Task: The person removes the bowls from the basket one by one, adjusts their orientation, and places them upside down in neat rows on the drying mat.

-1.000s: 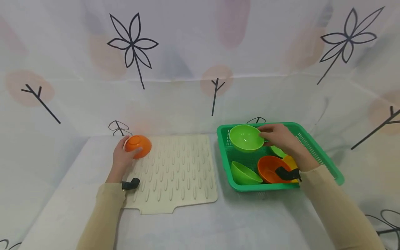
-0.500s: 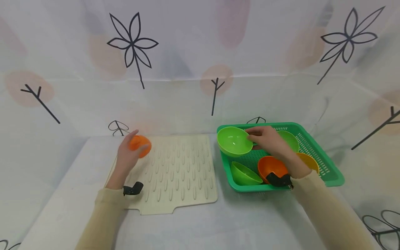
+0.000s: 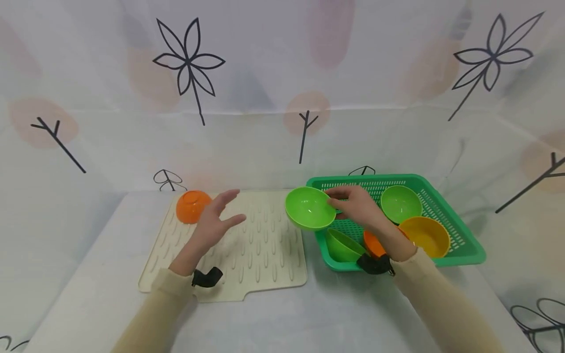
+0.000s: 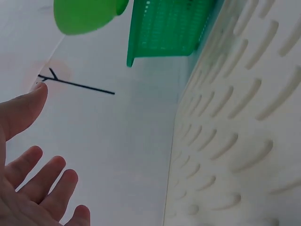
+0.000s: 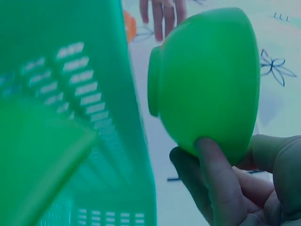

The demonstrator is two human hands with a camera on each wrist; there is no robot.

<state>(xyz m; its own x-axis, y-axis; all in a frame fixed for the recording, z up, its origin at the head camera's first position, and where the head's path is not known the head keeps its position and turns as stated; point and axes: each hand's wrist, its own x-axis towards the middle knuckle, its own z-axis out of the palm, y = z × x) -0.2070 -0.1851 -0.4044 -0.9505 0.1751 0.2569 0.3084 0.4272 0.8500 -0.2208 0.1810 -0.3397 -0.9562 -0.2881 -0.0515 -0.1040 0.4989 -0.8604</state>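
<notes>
My right hand [image 3: 355, 206] pinches the edge of a light green bowl [image 3: 309, 208], its mouth tilted up, between the green basket and the cream drying mat. In the right wrist view, thumb and fingers grip the same green bowl [image 5: 209, 84] at its side, with its foot ring facing the basket. My left hand [image 3: 212, 223] is over the cream mat [image 3: 265, 245], fingers and thumb spread, holding nothing. Just left of it an orange bowl [image 3: 191, 208] lies upside down on the mat's far left corner. The left wrist view shows the spread left hand [image 4: 33, 183] too.
The green basket [image 3: 474, 256] stands at the right. In it are a tilted green bowl [image 3: 344, 246], another green bowl [image 3: 400, 203], a yellow bowl [image 3: 425, 238] and an orange bowl [image 3: 374, 245] partly hidden by the right wrist. A patterned cloth [image 3: 256, 147] hangs behind.
My right hand has carried the green bowl left, from over the basket to past its left rim. My left hand has let go of the orange bowl and moved right.
</notes>
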